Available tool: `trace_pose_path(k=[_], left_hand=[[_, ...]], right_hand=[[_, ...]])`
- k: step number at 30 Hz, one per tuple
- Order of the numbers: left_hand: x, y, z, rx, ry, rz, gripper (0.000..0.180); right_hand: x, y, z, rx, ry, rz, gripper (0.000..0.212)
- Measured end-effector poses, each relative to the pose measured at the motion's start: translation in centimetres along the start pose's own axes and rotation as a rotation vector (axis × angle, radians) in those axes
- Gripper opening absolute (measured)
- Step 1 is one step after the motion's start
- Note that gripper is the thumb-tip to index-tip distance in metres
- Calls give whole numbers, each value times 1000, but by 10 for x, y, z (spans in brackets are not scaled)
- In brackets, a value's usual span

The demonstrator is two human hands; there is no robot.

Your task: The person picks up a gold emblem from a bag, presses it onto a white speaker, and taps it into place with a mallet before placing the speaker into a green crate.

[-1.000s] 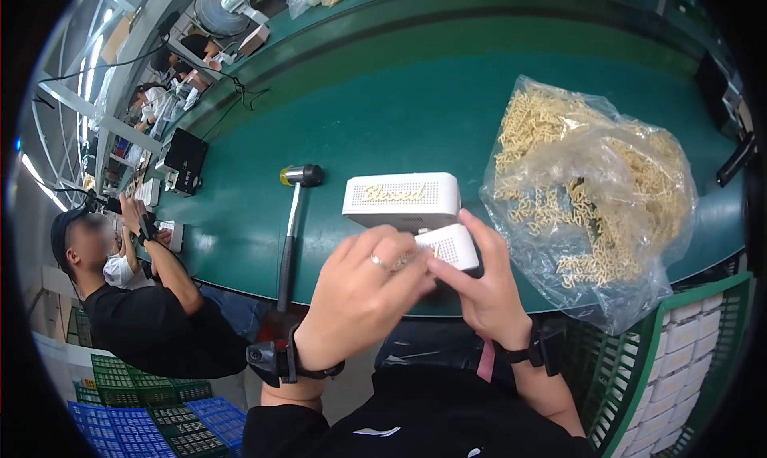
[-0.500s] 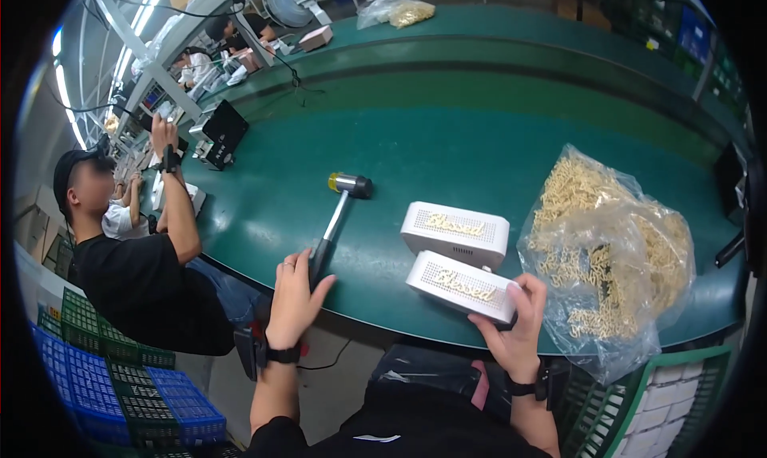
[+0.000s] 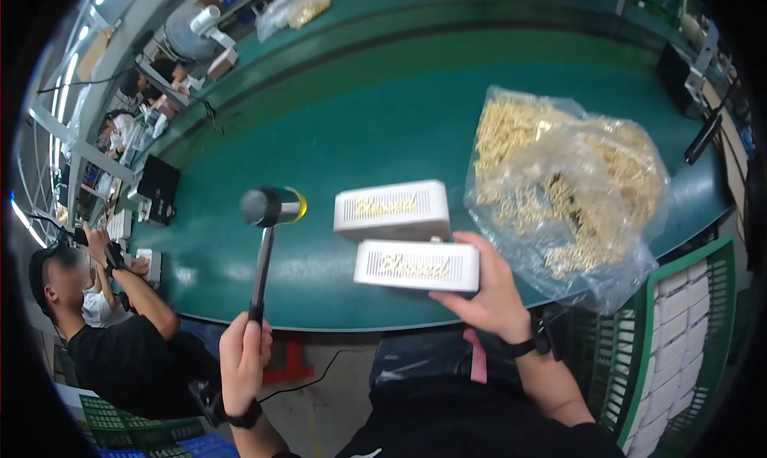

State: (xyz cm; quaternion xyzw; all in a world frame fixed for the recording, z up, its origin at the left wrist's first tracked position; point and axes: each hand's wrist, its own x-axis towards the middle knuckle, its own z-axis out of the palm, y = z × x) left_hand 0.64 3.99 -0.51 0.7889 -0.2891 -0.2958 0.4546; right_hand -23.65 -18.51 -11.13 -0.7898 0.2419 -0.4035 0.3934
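Observation:
My left hand (image 3: 242, 350) is wrapped round the dark handle of a mallet (image 3: 264, 270), held upright over the bench's near edge. The mallet has a metal shaft and a head with one black end and one yellow end. My right hand (image 3: 494, 294) grips the right end of a white box (image 3: 375, 276) with rounded corners, a perforated face and gold script lettering across it. Just behind stands a second, similar white box (image 3: 347, 212), also bearing gold lettering. To the right lies a clear plastic bag (image 3: 595, 294) of many small gold lettering pieces (image 3: 515, 134).
The green bench (image 3: 319, 114) curves round in front of me. A green crate (image 3: 651, 314) of white boxes stands at lower right. A co-worker in black (image 3: 136, 370) is at the left, near a dark device (image 3: 157, 188). A fan (image 3: 188, 33) stands farther back.
My left hand has taken hold of the mallet and lifted it off the bench. My right hand stays on the front white box. The whole view has shifted.

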Motion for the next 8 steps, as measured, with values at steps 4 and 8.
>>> trace_pose_path(k=[4, 8], left_hand=[[-33, 11, 11, 141, -220, 231, 33], [-19, 19, -2, 405, -326, 128, 39]], right_hand=[[-3, 1, -1, -25, -3, 22, 73], [-3, 1, 3, 1, -33, 48, 72]])
